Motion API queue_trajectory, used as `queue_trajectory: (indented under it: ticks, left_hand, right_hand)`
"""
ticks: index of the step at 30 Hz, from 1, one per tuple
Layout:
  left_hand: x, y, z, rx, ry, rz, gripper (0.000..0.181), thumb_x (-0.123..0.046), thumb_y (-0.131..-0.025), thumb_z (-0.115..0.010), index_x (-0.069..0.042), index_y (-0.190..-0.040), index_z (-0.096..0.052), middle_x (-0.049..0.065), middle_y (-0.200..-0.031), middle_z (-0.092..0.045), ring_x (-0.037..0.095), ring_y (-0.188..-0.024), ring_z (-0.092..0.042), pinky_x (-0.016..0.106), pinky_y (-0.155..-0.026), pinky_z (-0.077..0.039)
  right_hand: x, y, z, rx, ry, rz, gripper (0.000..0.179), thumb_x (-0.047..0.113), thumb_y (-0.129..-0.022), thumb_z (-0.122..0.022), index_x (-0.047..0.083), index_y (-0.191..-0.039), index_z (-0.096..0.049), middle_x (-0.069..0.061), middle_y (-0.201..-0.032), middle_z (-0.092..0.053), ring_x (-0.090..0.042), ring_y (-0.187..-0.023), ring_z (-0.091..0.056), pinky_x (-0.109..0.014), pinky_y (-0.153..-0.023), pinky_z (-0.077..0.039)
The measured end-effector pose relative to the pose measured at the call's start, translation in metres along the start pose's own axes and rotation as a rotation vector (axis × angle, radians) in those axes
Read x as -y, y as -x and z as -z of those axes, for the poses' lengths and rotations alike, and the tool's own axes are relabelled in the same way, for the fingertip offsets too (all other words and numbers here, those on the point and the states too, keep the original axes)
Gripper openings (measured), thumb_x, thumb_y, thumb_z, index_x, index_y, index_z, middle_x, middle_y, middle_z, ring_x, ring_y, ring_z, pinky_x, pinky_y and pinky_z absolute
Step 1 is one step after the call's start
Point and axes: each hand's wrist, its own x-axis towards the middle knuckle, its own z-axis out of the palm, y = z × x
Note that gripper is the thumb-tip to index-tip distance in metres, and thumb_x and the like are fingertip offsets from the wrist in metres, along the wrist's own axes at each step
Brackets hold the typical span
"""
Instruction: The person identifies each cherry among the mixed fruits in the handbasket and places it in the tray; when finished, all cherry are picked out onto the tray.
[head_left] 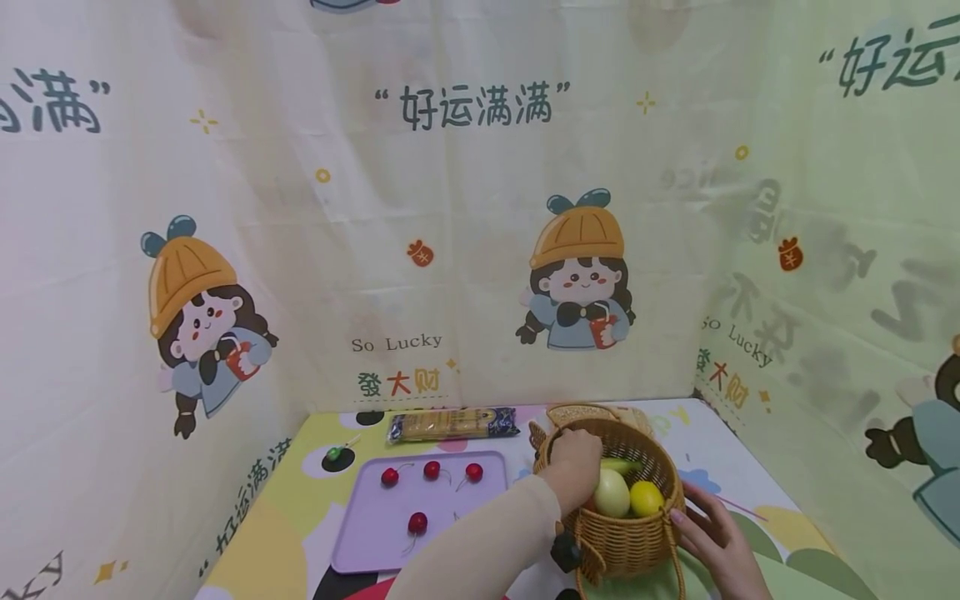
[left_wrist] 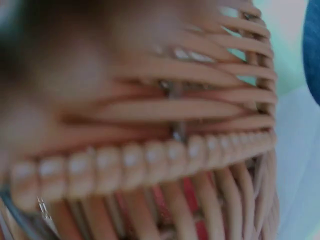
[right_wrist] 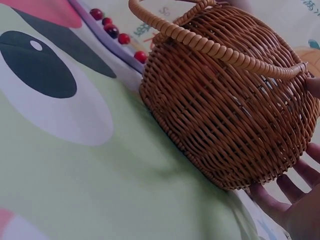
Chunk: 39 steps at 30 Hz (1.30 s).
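Observation:
A brown wicker basket stands at the right of the table, tilted toward the viewer. Inside it lie a pale round onion-like item, a yellow lemon and something long and green. My left hand reaches over the rim into the basket's left part; its fingertips are hidden, and the left wrist view shows mostly blurred wicker. My right hand holds the basket's right side, fingers and thumb against the weave in the right wrist view.
Left of the basket, a lilac tray bears several red cherries with stems. A packet of dry noodles lies along the back edge. A small green item sits at the far left. A patterned curtain encloses the table.

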Motion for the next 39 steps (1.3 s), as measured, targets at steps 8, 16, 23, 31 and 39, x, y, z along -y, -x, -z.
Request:
queue_trajectory:
  ticks: [8, 16, 23, 31, 39]
  left_hand:
    - [0.005, -0.002, -0.004, 0.015, 0.063, -0.028, 0.013, -0.025, -0.095, -0.090, -0.032, -0.103, -0.082, -0.004, -0.108, -0.072, 0.013, -0.094, -0.074, 0.028, -0.076, -0.066]
    - [0.019, -0.001, -0.001, -0.078, 0.114, -0.148, 0.017, -0.018, -0.095, -0.087, -0.029, -0.090, -0.075, -0.006, -0.109, -0.074, 0.011, -0.096, -0.073, 0.027, -0.082, -0.063]
    - [0.029, 0.012, 0.021, -0.092, 0.177, -0.232, 0.020, -0.021, -0.086, -0.091, -0.027, -0.091, -0.073, -0.009, -0.102, -0.067, 0.005, -0.082, -0.061, 0.022, -0.074, -0.054]
    - [0.045, 0.032, 0.034, -0.130, 0.503, -0.263, 0.029, -0.014, -0.088, -0.086, -0.023, -0.116, -0.084, -0.012, -0.108, -0.072, 0.001, -0.094, -0.061, 0.017, -0.080, -0.054]
    - [0.066, 0.044, 0.030, -0.161, 0.756, -0.288, 0.028, -0.010, -0.091, -0.086, -0.021, -0.117, -0.084, -0.013, -0.108, -0.075, -0.002, -0.090, -0.060, 0.014, -0.080, -0.054]
  right_hand:
    - [-0.002, 0.000, -0.003, -0.001, -0.013, -0.001, 0.084, 0.038, -0.113, -0.065, 0.003, -0.175, -0.019, -0.032, -0.179, -0.022, 0.026, -0.103, -0.052, -0.032, -0.096, -0.065]
    - [-0.004, 0.001, -0.003, -0.001, -0.019, -0.001, 0.086, 0.041, -0.112, -0.067, 0.005, -0.174, -0.021, -0.031, -0.179, -0.024, 0.024, -0.103, -0.054, -0.032, -0.095, -0.065]
    - [-0.005, 0.000, -0.002, -0.004, -0.042, -0.017, 0.088, 0.042, -0.111, -0.068, 0.005, -0.175, -0.020, -0.030, -0.180, -0.022, 0.024, -0.102, -0.055, -0.031, -0.095, -0.065]
    - [-0.005, -0.001, -0.002, 0.000, -0.044, -0.007, 0.089, 0.041, -0.112, -0.067, 0.004, -0.176, -0.017, -0.030, -0.181, -0.017, 0.028, -0.101, -0.050, -0.029, -0.094, -0.065]
    - [-0.006, -0.002, -0.001, -0.004, -0.053, -0.013, 0.089, 0.042, -0.111, -0.068, 0.005, -0.175, -0.018, -0.027, -0.181, -0.017, 0.027, -0.101, -0.051, -0.030, -0.094, -0.065]
